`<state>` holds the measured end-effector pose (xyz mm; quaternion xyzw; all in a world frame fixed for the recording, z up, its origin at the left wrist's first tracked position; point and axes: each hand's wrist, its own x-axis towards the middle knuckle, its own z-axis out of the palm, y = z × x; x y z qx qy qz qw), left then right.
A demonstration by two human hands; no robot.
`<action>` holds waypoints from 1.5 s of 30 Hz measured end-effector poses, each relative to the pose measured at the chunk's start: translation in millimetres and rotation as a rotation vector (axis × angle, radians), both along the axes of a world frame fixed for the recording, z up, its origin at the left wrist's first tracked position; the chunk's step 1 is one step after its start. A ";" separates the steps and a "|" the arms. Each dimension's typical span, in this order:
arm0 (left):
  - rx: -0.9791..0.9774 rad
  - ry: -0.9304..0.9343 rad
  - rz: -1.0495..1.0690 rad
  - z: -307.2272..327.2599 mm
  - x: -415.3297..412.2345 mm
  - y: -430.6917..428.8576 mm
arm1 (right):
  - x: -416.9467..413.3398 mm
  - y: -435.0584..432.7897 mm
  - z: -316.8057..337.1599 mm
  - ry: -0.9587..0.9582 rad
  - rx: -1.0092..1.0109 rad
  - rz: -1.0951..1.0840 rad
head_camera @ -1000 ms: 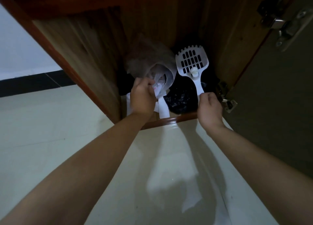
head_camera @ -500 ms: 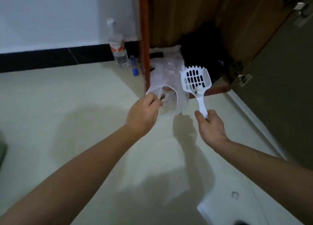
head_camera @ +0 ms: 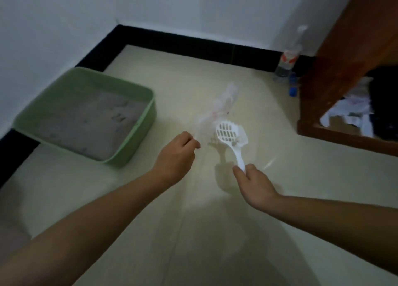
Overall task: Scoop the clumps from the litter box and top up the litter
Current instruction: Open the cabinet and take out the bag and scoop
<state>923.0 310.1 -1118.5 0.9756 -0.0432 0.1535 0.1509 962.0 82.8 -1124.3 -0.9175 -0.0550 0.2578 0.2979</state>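
Green litter box [head_camera: 141, 132] sits on the floor [head_camera: 193, 70] in the corner at far left, against the black skirting [head_camera: 193, 46]. It holds grey litter [head_camera: 90, 121] with a few dents in the surface.

Our left hand [head_camera: 176, 154] is just right of the box, fingers curled, pinching the edge of a thin whitish plastic bag [head_camera: 217, 109]. The bag is motion-blurred and trails away from the hand, so we can't tell its shape.

Our right hand [head_camera: 254, 182] grips the end of the handle of the white scoop [head_camera: 230, 132], fingers wrapped round it. The slotted head points away from us and sits just beside the bag. Small grey bits sit at the neck of the head.

Both hands are above bare floor, near the box but apart from it.

Far right: an open wooden cabinet [head_camera: 344, 48] with white and black stuff inside, blurred. A clear bottle [head_camera: 287, 59] and a small blue item [head_camera: 293, 85] stand on the floor beside it.
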 end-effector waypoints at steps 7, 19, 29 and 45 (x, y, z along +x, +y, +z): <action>-0.133 0.028 0.368 -29.2 -128.3 43.8 | -35.6 93.1 -12.7 -0.049 -0.004 0.190; 0.002 0.552 0.752 -73.6 -211.1 50.9 | -110.6 114.0 -66.4 0.019 -0.206 0.671; 0.453 0.343 0.270 1.3 -80.4 16.1 | 5.5 12.5 -25.2 -0.200 -0.211 0.291; 0.350 -0.205 -0.533 95.2 195.6 -305.8 | 74.3 -366.8 138.5 -0.760 -0.654 -0.735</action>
